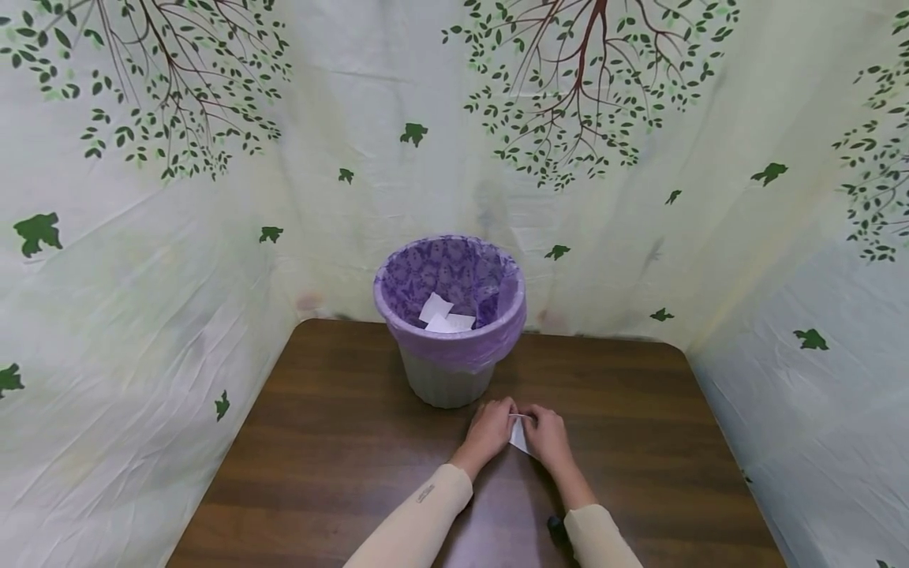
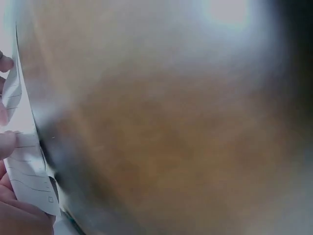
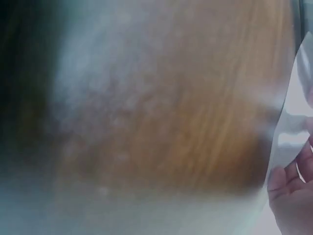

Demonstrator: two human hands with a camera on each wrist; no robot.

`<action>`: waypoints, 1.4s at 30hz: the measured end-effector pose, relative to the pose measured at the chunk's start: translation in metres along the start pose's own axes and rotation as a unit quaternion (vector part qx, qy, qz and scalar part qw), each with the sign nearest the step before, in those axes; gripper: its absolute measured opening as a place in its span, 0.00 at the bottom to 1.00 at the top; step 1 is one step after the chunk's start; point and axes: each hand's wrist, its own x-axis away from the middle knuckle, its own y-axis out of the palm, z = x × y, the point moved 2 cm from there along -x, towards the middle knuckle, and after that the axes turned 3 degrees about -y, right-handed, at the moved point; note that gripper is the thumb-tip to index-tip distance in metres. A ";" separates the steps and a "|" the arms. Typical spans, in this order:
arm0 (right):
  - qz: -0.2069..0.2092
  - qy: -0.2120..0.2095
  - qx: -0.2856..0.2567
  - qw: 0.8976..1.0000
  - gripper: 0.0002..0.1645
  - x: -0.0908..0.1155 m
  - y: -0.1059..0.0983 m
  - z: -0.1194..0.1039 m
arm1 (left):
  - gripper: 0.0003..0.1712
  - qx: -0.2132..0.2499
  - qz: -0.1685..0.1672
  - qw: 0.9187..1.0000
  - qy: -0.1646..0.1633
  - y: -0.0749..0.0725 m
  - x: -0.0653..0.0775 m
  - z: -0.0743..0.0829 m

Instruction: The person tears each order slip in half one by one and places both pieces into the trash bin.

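Observation:
Both hands meet over the table just in front of the bin and hold a small sheet of white paper [image 1: 520, 439] between them. My left hand [image 1: 490, 427] grips its left side, and my right hand [image 1: 548, 439] pinches the right side, fingertips close to the other hand's. Printed lines and a small square box show on the sheet [image 2: 28, 169] in the left wrist view. From the right wrist, the paper [image 3: 292, 105] looks glossy and bent, with thumb and fingers at its lower edge.
A grey bin [image 1: 449, 388] with a purple patterned liner [image 1: 398, 331] stands at the back of the brown wooden table [image 1: 319, 442]. Several white paper pieces [image 1: 435, 306] lie inside it. A small dark object [image 1: 556, 528] is by the right sleeve. Leaf-printed curtains [image 1: 355, 260] surround the table.

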 end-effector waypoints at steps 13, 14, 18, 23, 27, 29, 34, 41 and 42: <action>0.000 0.091 -0.081 0.993 0.07 0.001 -0.009 -0.001 | 0.03 0.126 0.025 0.991 -0.035 -0.008 0.016 -0.002; 0.001 0.100 -0.092 0.991 0.07 0.001 -0.010 -0.001 | 0.03 0.121 0.027 0.992 -0.031 -0.008 0.017 -0.002; 0.009 0.118 -0.132 0.984 0.05 -0.003 -0.014 -0.007 | 0.03 0.095 0.032 0.995 -0.012 -0.011 0.021 0.001; 0.001 0.077 -0.128 0.989 0.03 -0.005 -0.024 -0.022 | 0.10 0.110 0.030 0.993 -0.022 -0.024 0.026 0.003; -0.017 0.046 -0.108 0.993 0.03 -0.005 -0.031 -0.035 | 0.12 0.141 0.039 0.989 -0.035 -0.035 0.028 0.002; -0.023 0.034 -0.101 0.994 0.03 -0.004 -0.034 -0.039 | 0.12 0.161 0.039 0.985 -0.042 -0.039 0.029 0.001; -0.030 0.012 -0.087 0.996 0.03 -0.003 -0.037 -0.045 | 0.09 0.211 0.039 0.975 -0.054 -0.048 0.032 0.000; -0.038 -0.019 -0.087 0.995 0.05 -0.001 -0.040 -0.054 | 0.04 0.224 0.054 0.971 -0.060 -0.065 0.033 0.002; -0.038 -0.022 -0.089 0.995 0.05 -0.001 -0.040 -0.055 | 0.04 0.226 0.055 0.971 -0.064 -0.068 0.033 0.002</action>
